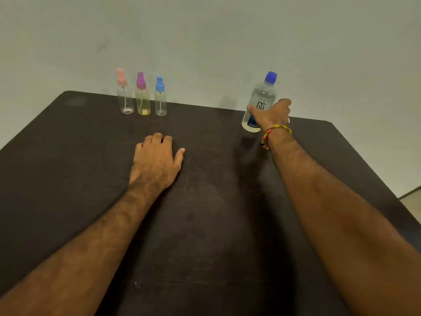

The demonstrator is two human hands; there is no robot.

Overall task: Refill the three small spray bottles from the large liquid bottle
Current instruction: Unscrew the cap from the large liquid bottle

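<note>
Three small clear spray bottles stand in a row at the far left edge of the dark table (68, 169): one with a pink cap (124, 92), one with a purple cap (142, 95) and yellowish contents, one with a blue cap (160, 96). At the far right stands the large liquid bottle (262, 96), clear with a blue cap. My right hand (271, 115) is wrapped around its lower body, thumb on the left side; a colourful bracelet sits on that wrist. My left hand (157, 160) rests flat on the table, palm down, holding nothing, well short of the spray bottles.
A plain pale wall rises right behind the table's far edge. The table's right edge runs diagonally, with a strip of light floor (412, 201) beyond it. My two forearms lie across the near half of the table.
</note>
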